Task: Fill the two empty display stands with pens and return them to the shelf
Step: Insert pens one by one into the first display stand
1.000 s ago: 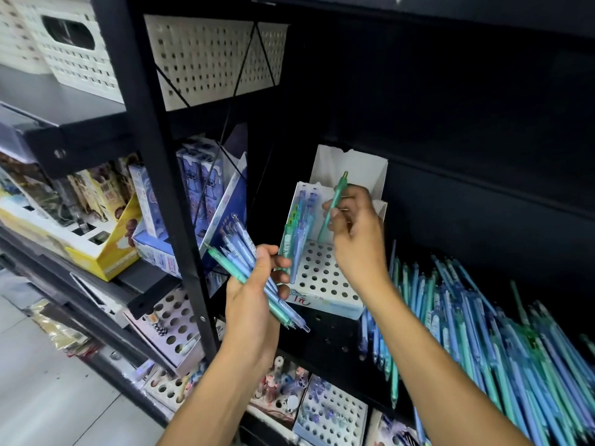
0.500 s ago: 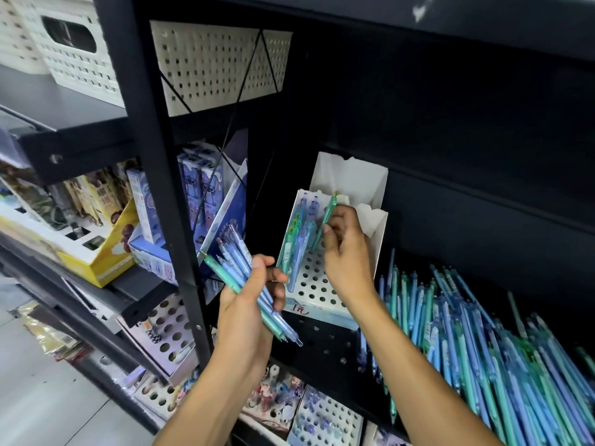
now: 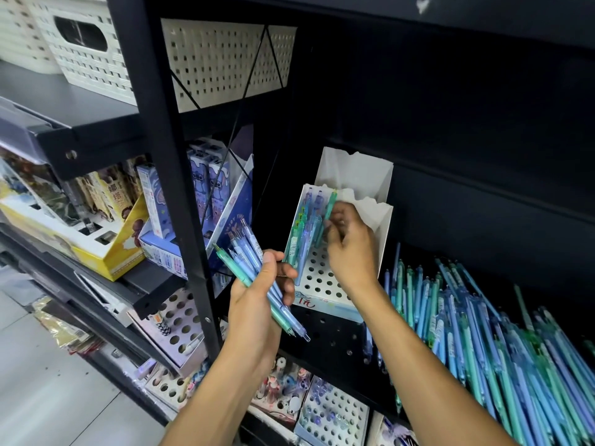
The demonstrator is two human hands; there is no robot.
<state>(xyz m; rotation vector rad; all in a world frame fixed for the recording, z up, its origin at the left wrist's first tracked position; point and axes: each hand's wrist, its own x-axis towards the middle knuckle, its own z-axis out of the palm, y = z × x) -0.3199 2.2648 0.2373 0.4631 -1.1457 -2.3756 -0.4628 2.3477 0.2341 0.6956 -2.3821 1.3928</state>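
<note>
The right hand (image 3: 349, 243) has lowered its pinched green pen (image 3: 330, 206) into the white display stand (image 3: 317, 278) at mid-frame. Lower left, the left hand (image 3: 257, 304) still grips a pen bundle (image 3: 254, 268).

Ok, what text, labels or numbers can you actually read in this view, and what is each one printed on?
"元": front edge of the white display stand; whatever precedes it is illegible.
"TIME": slanted blue card beside the black post; the rest of the line is unclear.
Chinese characters on the brown packs in the yellow box: too blurred.
Barcode stickers on the pens in the left hand: too small.
</note>
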